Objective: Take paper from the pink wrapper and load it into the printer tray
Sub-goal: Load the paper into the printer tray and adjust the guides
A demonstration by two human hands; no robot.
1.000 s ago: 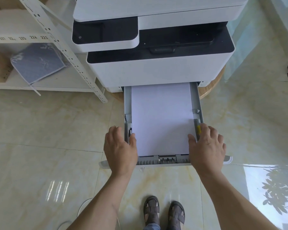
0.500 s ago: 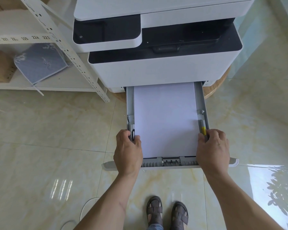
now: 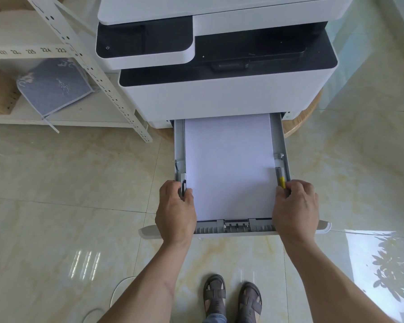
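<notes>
A white stack of paper [image 3: 229, 166] lies flat in the grey printer tray [image 3: 285, 145], which is pulled out from the bottom of the white and black printer [image 3: 226, 94]. My left hand [image 3: 175, 212] grips the left side guide of the tray, fingers curled around it. On the other side, my right hand [image 3: 295, 208] pinches the right side guide just below its yellow tab [image 3: 281, 181]. Both guides sit against the edges of the paper. The pink wrapper is not in view.
A white metal shelf rack [image 3: 89, 66] with a blue-grey cushion [image 3: 54, 86] stands to the left of the printer. The printer rests on a round wooden base [image 3: 306, 115]. My sandalled feet [image 3: 231, 297] are on the glossy tiled floor below the tray. A white cable [image 3: 117, 290] curves at lower left.
Both hands went from lying flat beside the paper to closing on the side guides. The camera view has shifted slightly; the paper stays in the tray.
</notes>
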